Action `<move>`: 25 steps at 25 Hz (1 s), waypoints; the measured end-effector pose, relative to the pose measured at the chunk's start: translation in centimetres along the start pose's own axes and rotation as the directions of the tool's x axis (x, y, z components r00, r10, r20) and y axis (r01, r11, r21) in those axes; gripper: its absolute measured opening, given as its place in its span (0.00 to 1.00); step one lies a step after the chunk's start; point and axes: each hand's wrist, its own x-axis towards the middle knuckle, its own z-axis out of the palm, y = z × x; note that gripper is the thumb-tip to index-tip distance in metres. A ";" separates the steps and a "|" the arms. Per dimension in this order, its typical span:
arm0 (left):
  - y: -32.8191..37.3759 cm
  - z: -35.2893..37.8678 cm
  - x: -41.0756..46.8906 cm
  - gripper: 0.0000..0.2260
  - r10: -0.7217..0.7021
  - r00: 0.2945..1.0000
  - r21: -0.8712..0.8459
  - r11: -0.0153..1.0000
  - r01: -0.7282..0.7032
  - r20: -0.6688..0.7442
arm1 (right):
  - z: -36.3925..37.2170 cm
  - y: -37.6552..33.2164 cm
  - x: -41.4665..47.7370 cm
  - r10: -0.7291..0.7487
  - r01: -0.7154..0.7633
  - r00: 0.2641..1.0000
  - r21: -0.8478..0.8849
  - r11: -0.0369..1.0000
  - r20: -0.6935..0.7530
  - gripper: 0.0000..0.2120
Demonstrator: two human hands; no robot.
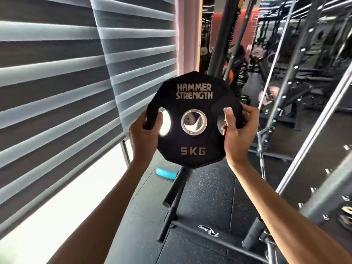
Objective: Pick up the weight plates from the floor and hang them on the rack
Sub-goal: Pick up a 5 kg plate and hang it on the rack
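Head view, the only one we have. We're holding a black 5 kg Hammer Strength weight plate (pixel 194 119) upright at frame centre, face toward us, well clear of the floor (pixel 205 187). Left hand (pixel 146 130) is clamped on the plate's left edge with the thumb through the left grip hole. Right hand (pixel 238 132) is clamped on the right edge, thumb across the right grip hole. The hands sit on opposite sides of the plate, both wrapped tight.

Step, as we read it: pick-up is done and we're in the carry/align phase before hanging. The black rack (pixel 172 199) shows below the plate at lower centre, with bare pegs angling toward the lower left. Next move calls for lining the steel-ringed centre bore (pixel 194 121) up with a free peg end, then sliding the plate on squarely. Our thumbs are in the grip holes, so we should watch for pinching against the rack.

Hard to make out:
- The plate covers the rack's upper part, so we can't tell which pegs are up there or whether they're loaded.
- The fingers behind the plate are hidden.
- The right side of the frame is blurred gym frames and cable gear.
- No other plates on the floor are clearly visible, so the remaining count is unknown.
- A teal object (pixel 165 173) sits on the floor just under the plate; we can't identify it.
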 end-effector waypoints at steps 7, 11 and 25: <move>-3.4 1.4 3.4 0.10 0.045 0.995 -0.134 0.990 -0.033 0.090 | 2.0 1.8 0.2 -0.084 0.075 0.994 -0.115 0.991 -0.072 0.11; -5.1 3.1 4.2 0.09 0.045 0.990 -0.219 0.976 -0.015 0.131 | 2.4 2.7 0.2 -0.179 0.156 0.980 -0.217 0.964 -0.090 0.13; -7.8 11.8 10.9 0.25 0.178 0.949 -0.143 0.979 -0.144 0.261 | 3.7 7.3 6.6 -0.038 0.077 0.996 -0.571 0.818 0.079 0.19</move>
